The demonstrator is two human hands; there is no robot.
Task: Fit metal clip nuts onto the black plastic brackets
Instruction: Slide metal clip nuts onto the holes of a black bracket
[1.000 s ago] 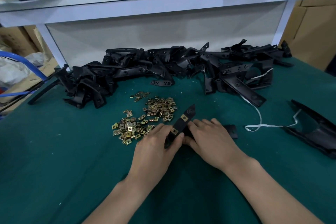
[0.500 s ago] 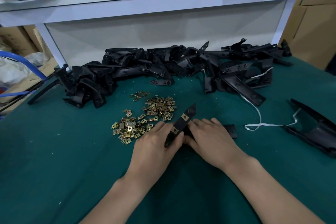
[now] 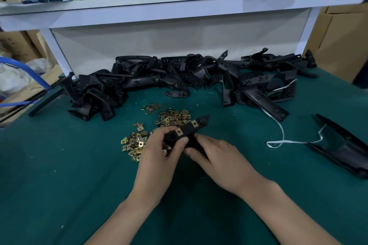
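In the middle of the frame, my left hand (image 3: 159, 155) and right hand (image 3: 217, 155) both grip the black bracket (image 3: 187, 131) tight, tilted up so I can see its two gold clip nuts (image 3: 178, 131).

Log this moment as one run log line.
both hands: left hand, right hand hold bracket | two clip nuts fitted | loose clip nuts beside

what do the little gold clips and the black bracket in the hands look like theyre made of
Loose clips: thin stamped metal by the look, with a brassy yellow plating that glints.
Held bracket: seemingly moulded plastic, matte black with a dull sheen; two clips already sit on it. Left hand and right hand grip it.
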